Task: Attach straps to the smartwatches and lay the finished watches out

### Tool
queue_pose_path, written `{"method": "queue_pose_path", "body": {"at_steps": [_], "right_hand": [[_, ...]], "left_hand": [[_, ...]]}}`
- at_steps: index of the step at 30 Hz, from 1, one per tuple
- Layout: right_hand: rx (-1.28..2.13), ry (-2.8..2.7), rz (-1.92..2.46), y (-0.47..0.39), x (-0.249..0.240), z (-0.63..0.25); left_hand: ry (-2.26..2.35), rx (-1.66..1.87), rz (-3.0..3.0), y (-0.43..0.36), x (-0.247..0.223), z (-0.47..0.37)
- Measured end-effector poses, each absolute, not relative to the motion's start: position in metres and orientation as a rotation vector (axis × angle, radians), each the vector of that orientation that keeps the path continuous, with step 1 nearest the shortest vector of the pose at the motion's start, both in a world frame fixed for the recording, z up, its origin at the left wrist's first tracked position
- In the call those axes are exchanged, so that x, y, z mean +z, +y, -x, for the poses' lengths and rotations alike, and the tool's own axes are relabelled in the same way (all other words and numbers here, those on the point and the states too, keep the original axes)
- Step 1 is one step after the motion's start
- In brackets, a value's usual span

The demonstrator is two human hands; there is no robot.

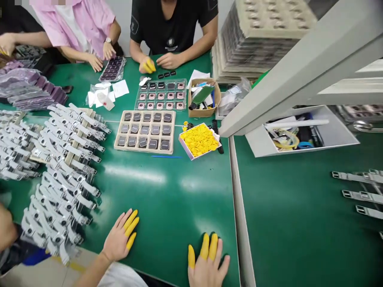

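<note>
My left hand point(116, 244) lies flat and empty on the green table point(167, 195), its fingers a little apart, with yellow covers point(131, 228) on three of them. My right hand point(206, 270) also rests there empty, palm down, fingers spread wide, with three covered likewise. Left of my left hand, and nearest to it, white-strapped watches point(68, 205) lie in crowded rows that run away from me. Farther out, a thin blue stick point(166, 156) sits just before a pale tray point(143, 150) of dark squares; right of the tray is a box point(186, 153) heaped with yellow covers. Beyond these stand a clear tray point(166, 91) of watch-like pieces and, to its right, a brown carton point(203, 113) of odds and ends. At the far side, a person in black point(170, 26) and one in pink point(80, 24) have their hands at the table.
</note>
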State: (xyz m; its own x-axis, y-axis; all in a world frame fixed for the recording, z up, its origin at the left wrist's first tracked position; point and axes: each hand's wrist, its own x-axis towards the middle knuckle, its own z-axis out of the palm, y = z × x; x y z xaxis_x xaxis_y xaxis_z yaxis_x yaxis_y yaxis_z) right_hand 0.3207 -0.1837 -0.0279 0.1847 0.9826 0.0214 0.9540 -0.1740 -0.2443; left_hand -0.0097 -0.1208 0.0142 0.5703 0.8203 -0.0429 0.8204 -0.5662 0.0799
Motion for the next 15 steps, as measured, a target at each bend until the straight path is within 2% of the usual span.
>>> {"method": "queue_pose_path", "body": {"at_steps": [7, 15], "right_hand": [[0.405, -1.776, 2.359, -0.183, -0.006, -0.315], [0.385, -1.761, 2.312, -0.188, -0.005, -0.314]], "left_hand": [[1.485, -0.103, -2.542, -0.128, 0.012, 0.008], [1.563, -0.089, -2.454, -0.133, 0.009, 0.004]]}}
